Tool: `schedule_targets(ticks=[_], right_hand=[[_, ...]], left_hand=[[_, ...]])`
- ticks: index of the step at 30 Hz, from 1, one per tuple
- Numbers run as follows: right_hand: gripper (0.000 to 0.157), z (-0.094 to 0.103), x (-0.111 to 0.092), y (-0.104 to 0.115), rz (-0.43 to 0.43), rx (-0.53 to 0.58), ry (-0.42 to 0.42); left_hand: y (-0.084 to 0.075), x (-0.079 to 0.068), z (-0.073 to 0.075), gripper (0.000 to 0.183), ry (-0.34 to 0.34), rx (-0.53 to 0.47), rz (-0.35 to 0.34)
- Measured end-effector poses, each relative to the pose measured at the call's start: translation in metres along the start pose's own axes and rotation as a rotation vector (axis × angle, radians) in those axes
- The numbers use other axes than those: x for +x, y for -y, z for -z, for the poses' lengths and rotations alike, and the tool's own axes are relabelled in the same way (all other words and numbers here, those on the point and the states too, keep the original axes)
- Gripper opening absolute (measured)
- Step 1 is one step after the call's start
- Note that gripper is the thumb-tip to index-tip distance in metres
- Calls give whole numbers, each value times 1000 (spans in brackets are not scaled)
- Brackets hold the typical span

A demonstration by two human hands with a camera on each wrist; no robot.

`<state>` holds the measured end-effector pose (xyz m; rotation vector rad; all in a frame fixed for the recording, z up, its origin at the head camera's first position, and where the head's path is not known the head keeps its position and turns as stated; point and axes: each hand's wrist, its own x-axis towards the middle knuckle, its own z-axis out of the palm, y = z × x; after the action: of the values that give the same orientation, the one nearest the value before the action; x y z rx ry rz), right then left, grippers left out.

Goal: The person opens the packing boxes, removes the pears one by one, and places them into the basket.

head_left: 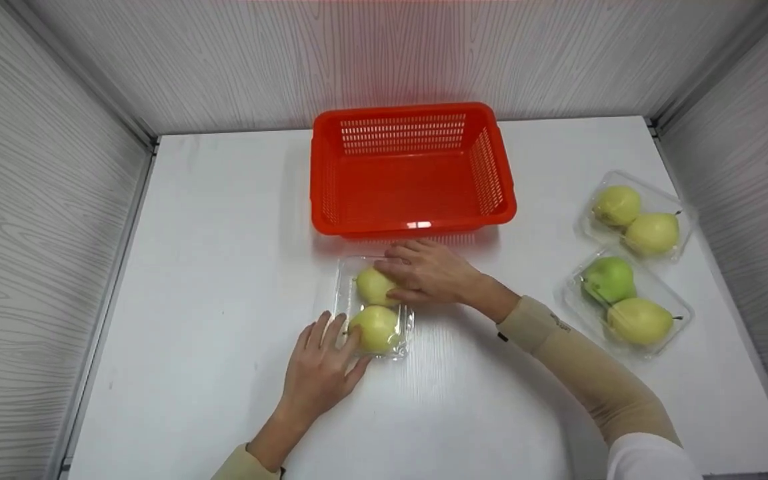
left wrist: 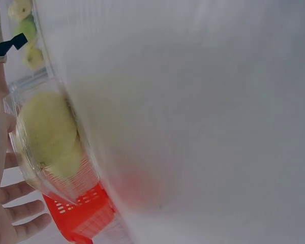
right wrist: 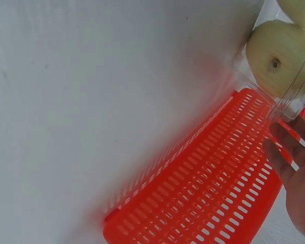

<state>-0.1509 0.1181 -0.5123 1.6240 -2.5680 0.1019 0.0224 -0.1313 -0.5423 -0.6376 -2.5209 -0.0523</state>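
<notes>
A clear plastic fruit box (head_left: 342,283) lies on the white table in front of the basket, with two yellow pears inside, an upper pear (head_left: 371,288) and a lower pear (head_left: 379,329). My left hand (head_left: 321,367) touches the near left corner of the box, fingers spread and fairly straight. Across the box's far right side lies my right hand (head_left: 434,273), fingers extended over the upper pear. In the right wrist view its fingertips (right wrist: 278,133) are right at the box's edge. The left wrist view shows a pear (left wrist: 47,127) through the box's clear wall.
Just beyond the box stands a red plastic basket (head_left: 414,229) with slotted walls and nothing in it. At the right of the table are two more clear boxes: a far box (head_left: 614,177) with two yellow pears, and a nearer box (head_left: 681,300) with one green and one yellow.
</notes>
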Motion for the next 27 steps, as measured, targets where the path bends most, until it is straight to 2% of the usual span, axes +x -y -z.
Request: schedule_targets(ticks=[7,12,19,22,27], right_hand=[[59,0,-15,-3,-2,-30,-54],[55,-4,-22,-5,8,-52,-126],[50,-6,-32,-4,15,-55,-235],[50,-5,-39,-3,-8,-45,-244],[49,-4,-48,2,-49,-34,-213]], left_hand=[[6,2,-1,66,28,-6,29],[9,4,-1,75,68,-13,55],[12,8,-3,76,84,-34,60],[14,12,-4,81,113,-43,64],[20,17,-4,86,148,-40,86]])
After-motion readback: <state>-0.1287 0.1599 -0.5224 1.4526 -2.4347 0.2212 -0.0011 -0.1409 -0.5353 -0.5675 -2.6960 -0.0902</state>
